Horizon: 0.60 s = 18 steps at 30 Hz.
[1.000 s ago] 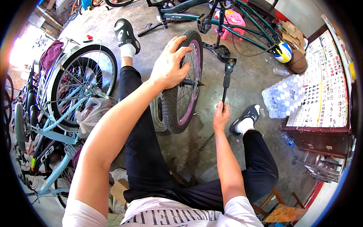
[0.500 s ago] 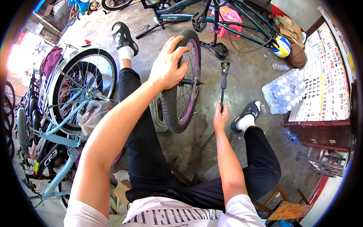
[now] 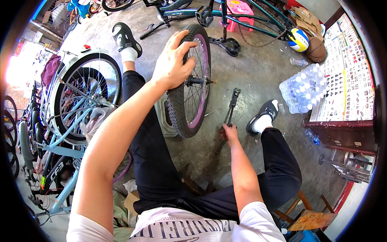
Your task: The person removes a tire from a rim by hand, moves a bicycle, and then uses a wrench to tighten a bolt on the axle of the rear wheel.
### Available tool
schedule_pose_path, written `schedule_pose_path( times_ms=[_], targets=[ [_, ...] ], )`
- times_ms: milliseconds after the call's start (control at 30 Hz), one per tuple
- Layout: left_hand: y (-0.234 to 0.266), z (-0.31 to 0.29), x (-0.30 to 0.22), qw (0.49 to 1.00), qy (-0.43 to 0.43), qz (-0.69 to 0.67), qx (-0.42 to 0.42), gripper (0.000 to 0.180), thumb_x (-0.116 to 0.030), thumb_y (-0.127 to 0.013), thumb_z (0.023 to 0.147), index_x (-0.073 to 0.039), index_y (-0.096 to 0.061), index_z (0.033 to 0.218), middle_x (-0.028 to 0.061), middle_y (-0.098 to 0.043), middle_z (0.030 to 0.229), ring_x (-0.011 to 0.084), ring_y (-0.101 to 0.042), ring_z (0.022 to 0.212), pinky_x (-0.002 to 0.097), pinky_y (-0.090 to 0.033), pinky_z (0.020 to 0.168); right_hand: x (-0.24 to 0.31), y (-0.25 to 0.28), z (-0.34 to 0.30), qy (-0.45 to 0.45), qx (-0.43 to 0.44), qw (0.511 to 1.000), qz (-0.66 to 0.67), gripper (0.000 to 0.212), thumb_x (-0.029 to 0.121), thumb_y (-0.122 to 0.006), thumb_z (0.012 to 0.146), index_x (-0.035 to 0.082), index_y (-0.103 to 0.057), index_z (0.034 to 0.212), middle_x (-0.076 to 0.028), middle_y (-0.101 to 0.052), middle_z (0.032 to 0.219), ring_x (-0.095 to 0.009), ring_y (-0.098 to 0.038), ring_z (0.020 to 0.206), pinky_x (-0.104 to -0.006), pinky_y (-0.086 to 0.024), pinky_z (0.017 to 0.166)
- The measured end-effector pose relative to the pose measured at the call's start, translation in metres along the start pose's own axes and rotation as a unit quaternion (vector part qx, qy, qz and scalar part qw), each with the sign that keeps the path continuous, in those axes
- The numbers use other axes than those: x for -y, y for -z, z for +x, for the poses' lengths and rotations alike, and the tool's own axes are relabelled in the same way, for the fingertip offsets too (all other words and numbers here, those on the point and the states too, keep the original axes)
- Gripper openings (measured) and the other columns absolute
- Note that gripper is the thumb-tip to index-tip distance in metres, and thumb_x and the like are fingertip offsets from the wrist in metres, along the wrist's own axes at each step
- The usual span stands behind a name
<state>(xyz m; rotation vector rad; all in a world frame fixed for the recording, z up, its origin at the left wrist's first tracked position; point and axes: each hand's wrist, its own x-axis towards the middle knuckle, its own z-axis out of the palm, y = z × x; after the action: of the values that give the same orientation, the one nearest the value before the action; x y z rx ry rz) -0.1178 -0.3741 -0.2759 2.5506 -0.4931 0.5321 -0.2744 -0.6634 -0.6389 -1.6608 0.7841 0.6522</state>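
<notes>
A bicycle wheel (image 3: 180, 113) with a black knobby tyre and purple rim stands upright in front of me. My left hand (image 3: 173, 63) is closed over the tyre's upper left side, its fingers bent across the tread towards the spokes. A threaded axle sticks out at the hub. Right of the wheel, my right hand (image 3: 230, 134) is closed around a thin black rod with a clamp-like head (image 3: 235, 95). That head points away from me, above the floor. Two thin black bars run from it to my fingers; its exact kind I cannot make out.
A grey-white bin (image 3: 164, 125) stands behind the wheel. Left, a light-blue bicycle (image 3: 68, 151) leans among others. Ahead lie a dark green bicycle frame (image 3: 246, 24), a saddle (image 3: 229, 47) and a pink stool (image 3: 240, 14). Bottled water (image 3: 303, 89) and a wooden stool (image 3: 310, 220) are at right.
My right hand has lowered and turned the black rod, bringing its head nearer to me; two bars now show apart. My left hand keeps its hold on the wheel. The view has shifted slightly.
</notes>
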Motion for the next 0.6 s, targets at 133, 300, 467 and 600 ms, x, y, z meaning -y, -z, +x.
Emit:
schedule_pose_path(
  times_ms=[133,300,467,600],
  targets=[
    [-0.002,0.000,0.002,1.000,-0.007,0.013,-0.006,0.040,-0.015,-0.064,0.087,-0.007,-0.065,0.127,0.0197,-0.046,0.155,0.0417,-0.045,0.144,0.0460,-0.038,0.118,-0.013,-0.004,-0.025,0.114,-0.168,0.906,-0.370,0.048,0.034,-0.065,0.094,0.009,-0.060,0.134,-0.022,-0.075,0.104,-0.041,-0.073,0.095,-0.0514,-0.057,0.082],
    [-0.008,0.004,0.002,1.000,-0.017,0.001,-0.019,0.036,-0.018,-0.066,0.085,-0.008,-0.067,0.121,0.0214,-0.049,0.152,0.0429,-0.042,0.145,0.0476,-0.038,0.119,-0.025,0.010,-0.039,0.071,-0.158,0.917,-0.359,0.030,0.034,-0.063,0.093,0.015,-0.075,0.113,-0.019,-0.075,0.109,-0.041,-0.071,0.105,-0.0527,-0.056,0.090],
    [-0.012,0.003,0.000,1.000,-0.013,-0.001,-0.019,0.036,-0.019,-0.066,0.086,-0.010,-0.068,0.121,0.0200,-0.050,0.151,0.0400,-0.045,0.143,0.0460,-0.039,0.118,-0.038,0.021,-0.036,0.035,-0.115,0.917,-0.381,0.034,0.037,-0.062,0.093,0.013,-0.075,0.114,-0.018,-0.075,0.113,-0.041,-0.069,0.109,-0.0525,-0.055,0.093],
    [-0.012,0.005,-0.001,1.000,-0.008,0.001,-0.009,0.039,-0.018,-0.064,0.089,-0.010,-0.067,0.127,0.0186,-0.048,0.154,0.0395,-0.045,0.144,0.0453,-0.039,0.118,-0.046,0.024,-0.033,0.018,-0.081,0.916,-0.393,0.038,0.039,-0.061,0.093,0.013,-0.075,0.116,-0.019,-0.074,0.116,-0.040,-0.068,0.113,-0.0517,-0.054,0.096]
  ],
)
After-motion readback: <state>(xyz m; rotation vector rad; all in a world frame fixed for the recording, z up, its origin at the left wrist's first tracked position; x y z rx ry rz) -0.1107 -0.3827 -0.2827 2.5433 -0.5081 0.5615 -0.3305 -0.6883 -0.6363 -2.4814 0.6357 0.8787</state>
